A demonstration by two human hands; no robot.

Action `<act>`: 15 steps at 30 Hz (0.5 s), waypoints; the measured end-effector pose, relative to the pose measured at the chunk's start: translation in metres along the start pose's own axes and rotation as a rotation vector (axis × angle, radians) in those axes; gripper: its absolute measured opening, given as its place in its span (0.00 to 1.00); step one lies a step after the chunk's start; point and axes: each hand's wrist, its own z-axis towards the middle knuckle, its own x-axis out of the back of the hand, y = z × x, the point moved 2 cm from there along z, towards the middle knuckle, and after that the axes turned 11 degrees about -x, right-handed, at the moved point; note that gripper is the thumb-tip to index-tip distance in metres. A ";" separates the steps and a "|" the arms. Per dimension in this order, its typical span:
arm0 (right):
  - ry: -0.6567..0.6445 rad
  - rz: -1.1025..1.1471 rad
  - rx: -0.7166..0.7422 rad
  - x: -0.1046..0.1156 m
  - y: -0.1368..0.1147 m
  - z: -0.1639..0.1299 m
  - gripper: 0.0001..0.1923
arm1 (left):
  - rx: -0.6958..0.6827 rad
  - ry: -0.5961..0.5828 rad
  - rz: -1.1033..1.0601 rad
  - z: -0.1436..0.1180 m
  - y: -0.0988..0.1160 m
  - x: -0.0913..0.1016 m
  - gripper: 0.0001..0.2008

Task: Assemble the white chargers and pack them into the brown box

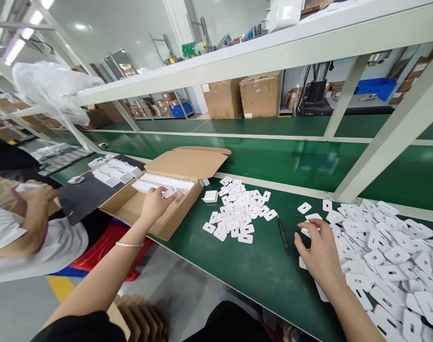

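Left hand (pixel 155 202): we had it pinched on a white adapter (pixel 169 193) inside the cardboard box (pixel 138 209).
Right hand (pixel 318 249): fingers spread, flat on white tags (pixel 390 256), right of box.
Handling: adapter looked light, rigid, smooth; we'd grip its sides.
Labels: none legible.
Counter (pixel 259 270): green.

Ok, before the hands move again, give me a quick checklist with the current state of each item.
1. Left hand inside cardboard box, holding a white part: ok.
2. Box lid folded back, opening free: ok.
3. Right hand resting at edge of large pile of white pieces: ok.
4. Whether right hand grips a piece: cannot tell.
5. Black tool lying on green bench, untouched: ok.
6. Co-worker's hand apart from box: ok.
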 end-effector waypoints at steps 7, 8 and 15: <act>-0.043 0.044 -0.016 0.000 0.002 0.002 0.11 | 0.033 -0.109 0.028 0.022 0.005 -0.022 0.28; -0.030 0.022 -0.005 0.000 0.002 0.002 0.12 | 0.044 -0.108 0.042 0.023 0.007 -0.023 0.32; 0.027 -0.342 -0.016 -0.006 0.017 -0.002 0.19 | 0.081 -0.112 0.091 0.021 0.006 -0.019 0.42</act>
